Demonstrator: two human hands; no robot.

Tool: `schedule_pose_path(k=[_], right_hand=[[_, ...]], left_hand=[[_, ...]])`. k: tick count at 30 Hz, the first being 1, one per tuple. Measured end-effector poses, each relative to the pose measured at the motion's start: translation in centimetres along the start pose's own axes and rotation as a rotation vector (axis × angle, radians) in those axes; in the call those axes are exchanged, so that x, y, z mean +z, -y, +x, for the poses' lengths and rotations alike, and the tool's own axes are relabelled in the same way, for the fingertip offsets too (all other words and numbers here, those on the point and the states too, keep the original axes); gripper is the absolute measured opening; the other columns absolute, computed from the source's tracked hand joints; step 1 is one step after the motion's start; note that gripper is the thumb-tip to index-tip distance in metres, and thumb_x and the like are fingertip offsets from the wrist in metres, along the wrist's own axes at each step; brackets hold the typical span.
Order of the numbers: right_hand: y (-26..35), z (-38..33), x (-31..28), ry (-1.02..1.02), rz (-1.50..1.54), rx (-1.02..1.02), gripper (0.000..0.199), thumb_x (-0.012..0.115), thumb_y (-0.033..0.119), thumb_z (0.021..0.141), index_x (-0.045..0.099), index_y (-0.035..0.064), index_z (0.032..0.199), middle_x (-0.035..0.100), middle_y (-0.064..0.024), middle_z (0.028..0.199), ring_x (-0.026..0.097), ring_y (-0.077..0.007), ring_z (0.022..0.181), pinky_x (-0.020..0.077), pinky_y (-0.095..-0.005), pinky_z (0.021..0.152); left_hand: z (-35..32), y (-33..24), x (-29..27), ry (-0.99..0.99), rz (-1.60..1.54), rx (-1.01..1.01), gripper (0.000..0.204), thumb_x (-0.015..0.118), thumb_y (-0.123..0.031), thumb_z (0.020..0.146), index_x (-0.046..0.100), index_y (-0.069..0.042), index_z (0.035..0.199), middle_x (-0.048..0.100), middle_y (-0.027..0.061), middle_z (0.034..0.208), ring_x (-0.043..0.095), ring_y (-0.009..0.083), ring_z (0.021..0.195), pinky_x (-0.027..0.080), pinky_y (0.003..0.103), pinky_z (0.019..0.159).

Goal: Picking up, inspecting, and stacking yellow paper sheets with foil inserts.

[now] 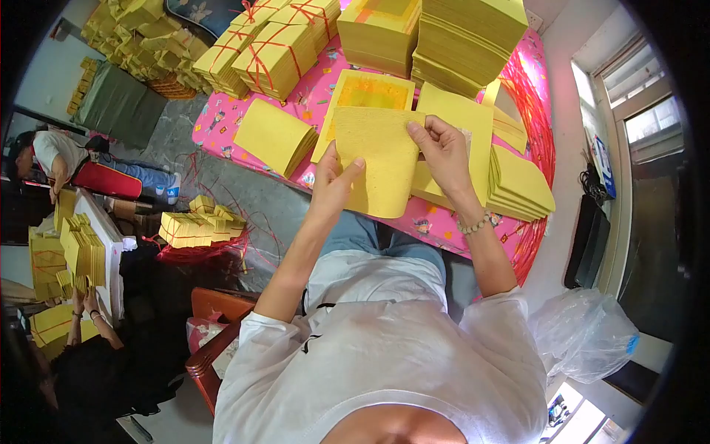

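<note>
A sheet of yellow paper [377, 159], curved along its lower edge, is held up between my two hands. My left hand [334, 181] pinches its left side, thumb lying on the front. At the upper right corner, my right hand [442, 148] grips it between thumb and fingers; a bead bracelet circles that wrist. Behind the sheet lies a yellow stack with an orange printed panel [377, 92]. A folded yellow paper bundle [272, 137] rests to the left, and several folded sheets [518, 185] are fanned at the right.
Tall yellow paper stacks [470, 44] and bundles tied with red string [274, 59] stand at the back of the pink-covered table [214, 122]. Red strands [543, 140] hang along its right edge. Left are a wooden chair [211, 355], bundles on the floor [196, 228] and other people at a white table [111, 251].
</note>
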State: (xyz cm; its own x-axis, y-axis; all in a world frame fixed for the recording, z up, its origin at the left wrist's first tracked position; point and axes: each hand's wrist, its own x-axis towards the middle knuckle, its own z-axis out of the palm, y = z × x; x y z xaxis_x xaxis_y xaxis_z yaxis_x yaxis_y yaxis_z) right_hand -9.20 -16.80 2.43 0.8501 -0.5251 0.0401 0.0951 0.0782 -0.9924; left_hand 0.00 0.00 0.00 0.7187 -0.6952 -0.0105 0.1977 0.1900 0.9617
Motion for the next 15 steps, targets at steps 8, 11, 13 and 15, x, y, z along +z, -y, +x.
schedule_pose_path(k=[8,11,13,15], right_hand=[[-1.1,-1.7,0.6,0.083,-0.013,0.089,0.021,0.063,0.016,0.088,0.064,-0.0037,0.094,0.065,-0.0037,0.083,0.058,-0.0044,0.070,0.0468,-0.0188,0.057],[-1.7,-1.7,0.4,0.074,-0.060,0.065,0.022,0.063,0.016,0.087,0.064,-0.0045,0.093,0.065,-0.0044,0.083,0.058,-0.0048,0.071,0.0468,-0.0192,0.057],[-1.4,-1.9,0.5,0.107,-0.067,0.138,0.022,0.064,0.016,0.087,0.064,-0.0048,0.092,0.065,-0.0039,0.081,0.058,-0.0049,0.071,0.0468,-0.0195,0.057],[-1.5,-2.2,0.5,0.137,-0.074,0.211,0.022,0.064,0.016,0.087,0.064,-0.0051,0.091,0.065,-0.0034,0.080,0.058,-0.0050,0.071,0.0469,-0.0198,0.058]], left_hand=[[-0.2,-0.4,-0.4,0.006,-0.025,-0.001,0.044,0.050,0.001,0.087,0.041,-0.001,0.130,0.053,0.0092,0.125,0.049,0.0154,0.115,0.037,0.029,0.096],[-0.2,-0.1,-0.4,0.001,-0.021,-0.010,0.045,0.050,0.001,0.087,0.041,-0.001,0.131,0.053,0.0093,0.125,0.049,0.0156,0.115,0.038,0.029,0.096],[-0.1,-0.1,-0.7,-0.011,-0.043,-0.020,0.044,0.050,0.001,0.087,0.041,-0.001,0.130,0.053,0.0092,0.125,0.050,0.0157,0.114,0.038,0.029,0.095],[-0.1,-0.1,-1.0,-0.020,-0.066,-0.031,0.044,0.049,0.001,0.087,0.041,-0.001,0.130,0.053,0.0091,0.124,0.050,0.0158,0.114,0.038,0.029,0.095]])
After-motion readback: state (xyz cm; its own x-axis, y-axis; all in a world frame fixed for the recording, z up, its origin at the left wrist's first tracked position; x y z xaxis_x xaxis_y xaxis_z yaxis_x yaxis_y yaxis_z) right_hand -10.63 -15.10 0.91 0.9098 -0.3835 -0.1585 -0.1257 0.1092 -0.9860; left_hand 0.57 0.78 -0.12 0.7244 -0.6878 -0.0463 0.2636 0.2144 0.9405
